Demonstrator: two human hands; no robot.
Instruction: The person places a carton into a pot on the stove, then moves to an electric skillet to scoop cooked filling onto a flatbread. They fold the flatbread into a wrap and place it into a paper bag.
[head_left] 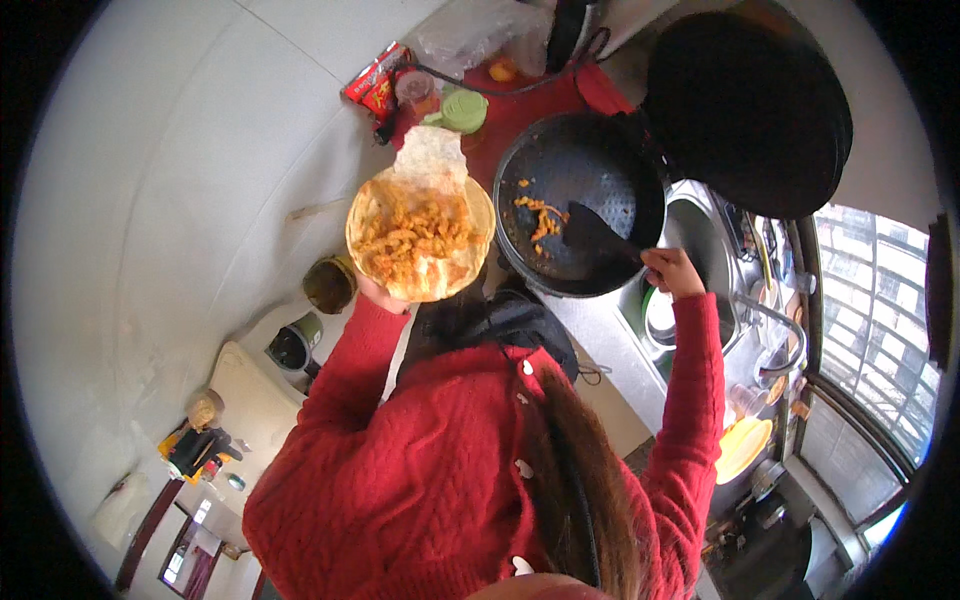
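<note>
My left hand [382, 294] grips the near underside of a round plate [484, 205], its fingers mostly hidden beneath. On the plate lies a flatbread [432, 150] whose far end sticks out past the rim, topped with a heap of orange-brown cooked food pieces [415, 232]. My right hand [672, 272] is closed round the handle of a black spatula [600, 236]. The spatula's blade rests inside a round black pan [590, 160], beside a few leftover orange pieces [542, 218]. Plate and pan stand side by side, apart.
The pan's large dark lid [750, 110] stands raised behind it. A sink [695, 225] with a faucet [790, 335] lies right of the pan. Beyond the plate are a green-lidded container [462, 110] and a red packet [378, 85]. A yellow plate [742, 448] sits at the right.
</note>
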